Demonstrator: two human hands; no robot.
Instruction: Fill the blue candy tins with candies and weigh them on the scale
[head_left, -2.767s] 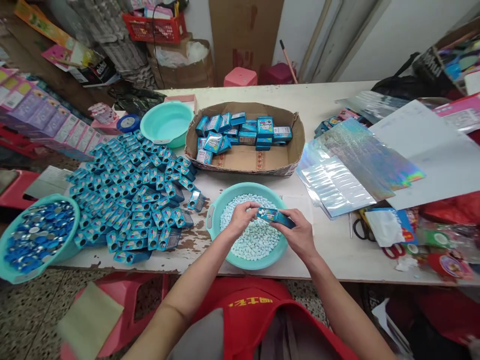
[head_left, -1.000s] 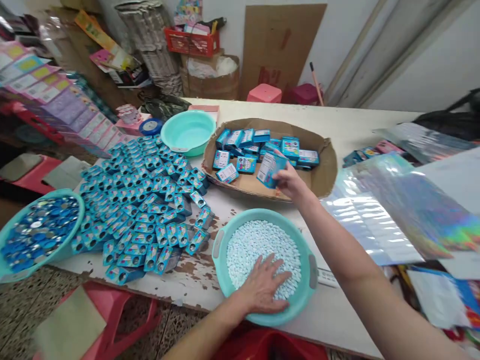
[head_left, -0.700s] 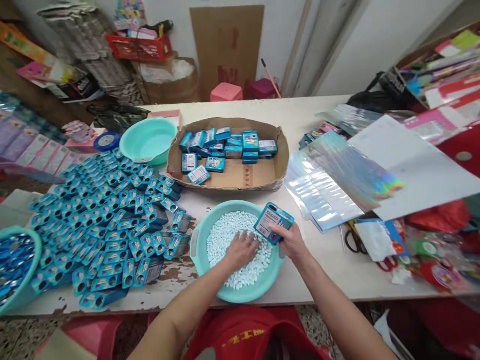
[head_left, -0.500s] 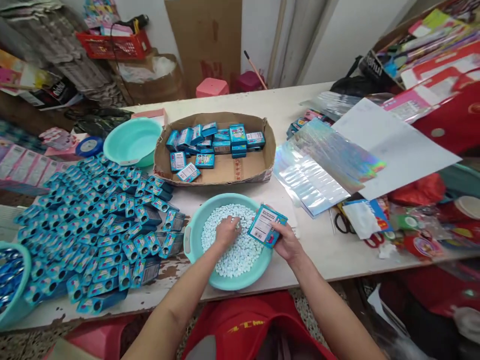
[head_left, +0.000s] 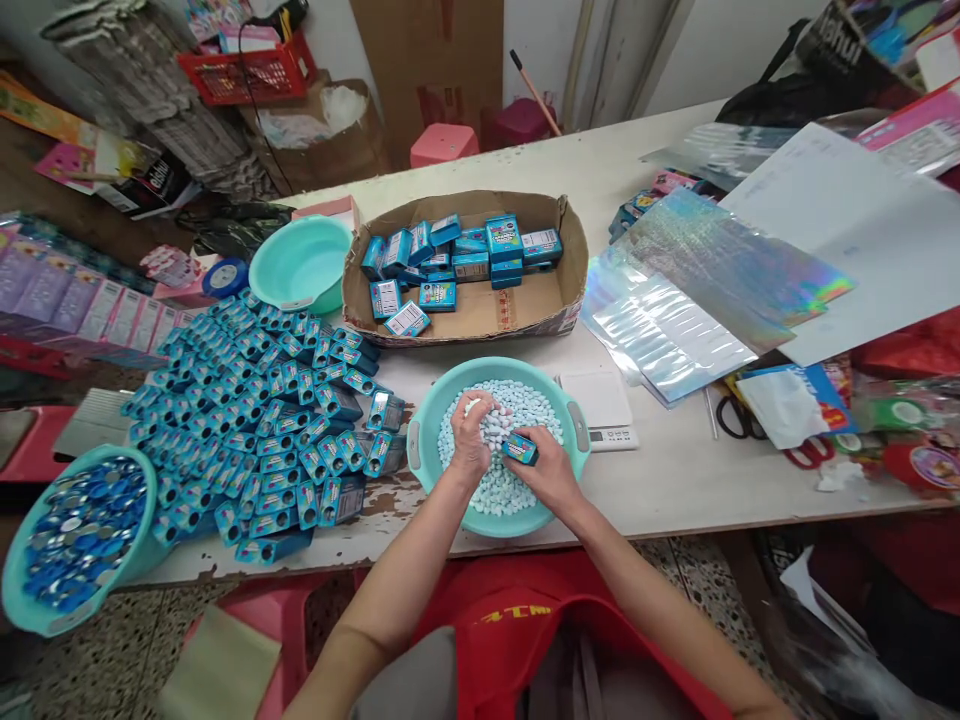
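Note:
A teal basin [head_left: 577, 425] full of small pale blue-white tablets [head_left: 499, 485] sits at the table's near edge. My right hand [head_left: 547, 476] is closed on a small blue box [head_left: 519, 449], held low over the tablets. My left hand [head_left: 472, 436] rests in the basin beside the box with curled fingers holding a pinch of tablets. A cardboard tray [head_left: 574, 270] behind the basin holds several blue boxes [head_left: 457, 255].
A large heap of open blue boxes [head_left: 259, 410] covers the table's left. A teal basin of blue caps [head_left: 71, 530] hangs at the left edge, an empty teal bowl [head_left: 300, 265] lies further back. Holographic sheets [head_left: 697, 290], a small scale [head_left: 604, 410] and scissors [head_left: 739, 415] lie right.
My right hand dropped a box in the tray, took another and brought it down over the basin. My left hand went into the tablets and gathered some. The view tilted down.

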